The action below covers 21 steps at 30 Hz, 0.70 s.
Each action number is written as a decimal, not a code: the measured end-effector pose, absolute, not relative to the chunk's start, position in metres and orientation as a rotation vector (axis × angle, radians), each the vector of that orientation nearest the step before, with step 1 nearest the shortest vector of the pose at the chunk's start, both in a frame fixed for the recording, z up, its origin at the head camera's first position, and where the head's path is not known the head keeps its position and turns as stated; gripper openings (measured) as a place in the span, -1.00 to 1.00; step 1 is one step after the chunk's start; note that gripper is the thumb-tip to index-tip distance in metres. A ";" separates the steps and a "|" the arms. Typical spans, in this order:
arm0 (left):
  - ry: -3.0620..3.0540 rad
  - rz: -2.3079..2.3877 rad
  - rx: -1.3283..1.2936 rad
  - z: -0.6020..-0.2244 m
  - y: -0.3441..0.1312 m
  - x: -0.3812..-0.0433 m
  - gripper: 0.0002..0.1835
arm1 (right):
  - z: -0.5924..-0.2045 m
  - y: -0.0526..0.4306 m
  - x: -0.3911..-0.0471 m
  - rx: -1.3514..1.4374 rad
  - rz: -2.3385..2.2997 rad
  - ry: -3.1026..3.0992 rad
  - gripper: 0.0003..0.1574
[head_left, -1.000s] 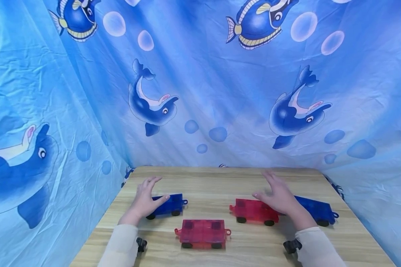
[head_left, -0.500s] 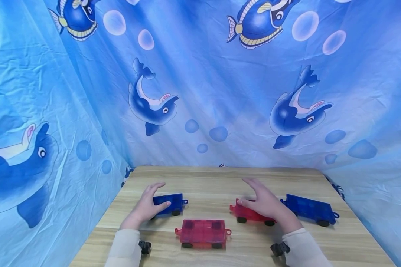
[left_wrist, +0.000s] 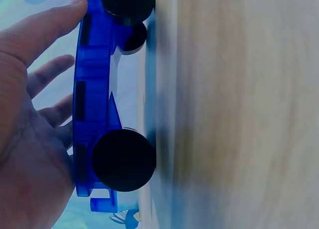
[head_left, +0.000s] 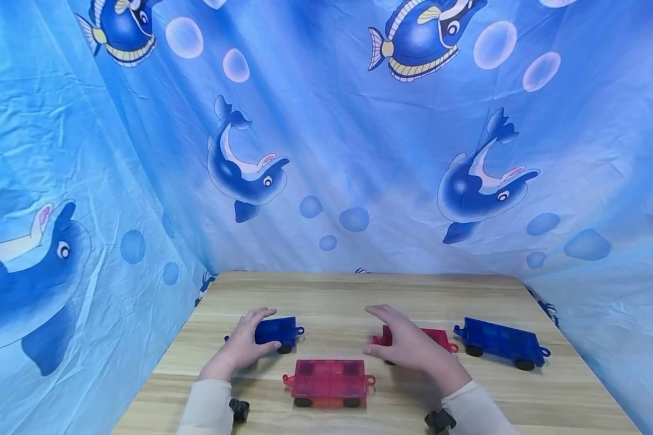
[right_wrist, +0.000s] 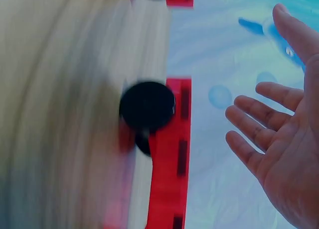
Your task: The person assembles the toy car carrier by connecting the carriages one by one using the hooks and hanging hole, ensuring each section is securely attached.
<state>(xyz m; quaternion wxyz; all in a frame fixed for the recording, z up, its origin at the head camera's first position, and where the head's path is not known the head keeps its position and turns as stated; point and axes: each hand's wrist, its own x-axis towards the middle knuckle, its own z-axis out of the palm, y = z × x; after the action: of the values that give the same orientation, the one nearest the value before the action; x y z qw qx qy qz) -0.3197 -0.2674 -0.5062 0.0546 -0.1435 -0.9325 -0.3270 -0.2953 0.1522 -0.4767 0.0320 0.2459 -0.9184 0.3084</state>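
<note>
Spanning the left blue wagon (head_left: 276, 331), the grip of the left hand (head_left: 243, 343) sets its thumb along the near edge and its fingers beyond the far edge. The wide, shallow deck appears to suit this straddle. The left wrist view shows the fingers extended rather than clenched; firm contact cannot be confirmed. The wheels rest on the table (head_left: 326, 296), so the wagon's weight is carried there, not by the hand.

Front and centre, the near red wagon (head_left: 329, 377) stands on its wheels, unheld. Its hook is at the left end and its ring at the right; a shared heading of this kind would let a hook meet a neighbour's ring.

Farther right, the grip of the right hand (head_left: 405, 345) is spread over the far red wagon (head_left: 437, 336) and holds nothing. The right wrist view shows a gap between fingertips and wagon. Thumb near and fingers far, the posture seems shaped to the wagon's width.

At the right end, the right blue wagon (head_left: 500, 339) stands slightly angled, hook leftward, just beside the far red wagon's ring; the two appear uncoupled.
</note>
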 end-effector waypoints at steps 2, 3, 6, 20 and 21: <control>-2.837 -0.981 -0.448 -0.507 -0.267 -0.319 -0.13 | -0.478 0.146 -0.293 0.800 0.940 -2.832 0.17; -2.844 -0.977 -0.449 -0.508 -0.268 -0.318 -0.12 | -0.479 0.143 -0.291 0.822 0.934 -2.834 0.15; -2.859 -0.943 -0.461 -0.510 -0.269 -0.318 -0.10 | -0.480 0.134 -0.288 0.899 0.938 -2.834 0.11; -2.880 -0.823 -0.451 -0.514 -0.267 -0.316 -0.30 | -0.483 0.104 -0.266 1.128 0.840 -2.901 0.03; -2.879 -0.825 -0.446 -0.514 -0.267 -0.315 -0.30 | -0.483 0.102 -0.265 1.146 0.833 -2.906 0.03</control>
<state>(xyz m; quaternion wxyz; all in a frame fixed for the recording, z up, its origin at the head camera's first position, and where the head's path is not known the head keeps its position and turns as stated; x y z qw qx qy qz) -0.3154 -0.2667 -0.5142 0.0569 -0.1472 -0.9493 -0.2720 -0.2651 0.1025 -0.4826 -0.0455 0.3543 -0.8979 0.2574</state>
